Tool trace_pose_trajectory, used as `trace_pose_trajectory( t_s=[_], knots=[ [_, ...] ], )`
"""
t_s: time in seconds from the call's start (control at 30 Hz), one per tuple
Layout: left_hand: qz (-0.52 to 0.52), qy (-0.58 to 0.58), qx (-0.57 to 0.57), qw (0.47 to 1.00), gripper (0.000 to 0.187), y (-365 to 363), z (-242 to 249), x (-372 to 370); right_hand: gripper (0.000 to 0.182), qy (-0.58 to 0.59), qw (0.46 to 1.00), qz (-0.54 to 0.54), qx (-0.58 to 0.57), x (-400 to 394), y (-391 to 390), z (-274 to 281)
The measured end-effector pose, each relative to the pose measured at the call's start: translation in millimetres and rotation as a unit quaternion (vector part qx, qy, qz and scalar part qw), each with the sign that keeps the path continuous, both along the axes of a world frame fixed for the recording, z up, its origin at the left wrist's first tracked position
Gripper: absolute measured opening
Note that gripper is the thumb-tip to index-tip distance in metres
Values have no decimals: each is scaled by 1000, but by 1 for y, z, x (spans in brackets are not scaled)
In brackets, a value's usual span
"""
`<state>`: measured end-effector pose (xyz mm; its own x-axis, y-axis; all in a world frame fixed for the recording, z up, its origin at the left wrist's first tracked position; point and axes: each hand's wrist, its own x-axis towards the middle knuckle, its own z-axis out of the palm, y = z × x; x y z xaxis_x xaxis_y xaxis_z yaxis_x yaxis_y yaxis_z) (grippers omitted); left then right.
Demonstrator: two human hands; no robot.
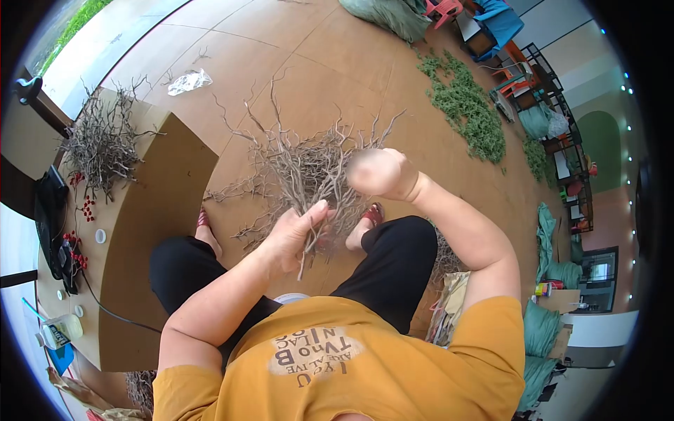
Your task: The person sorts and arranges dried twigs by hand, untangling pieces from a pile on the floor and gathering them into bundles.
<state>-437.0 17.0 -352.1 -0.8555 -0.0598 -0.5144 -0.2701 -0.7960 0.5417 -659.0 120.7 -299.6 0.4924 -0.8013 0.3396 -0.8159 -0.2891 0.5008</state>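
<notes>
My left hand [293, 237] is closed round the lower stems of a bundle of dry, bare twigs [309, 168], thumb on top. The branching ends spread away from me over the floor between my feet. Just right of the bundle, my right hand [382, 173] is raised in a fist beside the upper twigs. A blurred patch covers part of that fist, so what it holds, if anything, is hidden. More loose twigs [256, 186] lie on the floor under and around the bundle.
A curved brown table [161, 189] at my left bears another twig pile [105, 144], red berries [88, 208] and a bottle [62, 330]. Green cuttings [467, 105] lie on the floor ahead right. Crumpled plastic [189, 82] lies ahead left. Green sacks [544, 330] stand along the right.
</notes>
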Motion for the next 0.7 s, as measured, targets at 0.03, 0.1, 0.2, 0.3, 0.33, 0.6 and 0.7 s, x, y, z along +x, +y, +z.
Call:
trace_pose_trajectory(
  t_s=[0.03, 0.1, 0.2, 0.3, 0.33, 0.6, 0.7],
  knots=[
    [15, 18, 20, 1000, 42, 2, 10, 2, 10, 12, 1000, -16, 8, 3, -3, -2],
    [-3, 14, 26, 1000, 36, 10, 5, 1, 10, 15, 999, -28, -7, 8, -9, -6],
    [13, 13, 48, 999, 27, 14, 5, 3, 10, -17, 998, -53, -30, 13, -11, -12],
    [44, 11, 50, 998, 23, 9, 11, 0, 14, -87, 988, -97, -82, 17, -8, -20],
    [61, 22, 63, 996, 22, 10, 13, -1, 16, -115, 981, -113, -105, 18, -8, -25],
    [83, 32, -16, 996, 14, -13, -4, -15, 25, -378, 889, -175, -190, 20, -23, -57],
    [151, 9, -193, 970, 15, -29, -7, -23, 11, -548, 747, -275, -257, 10, -14, -50]
  ],
)
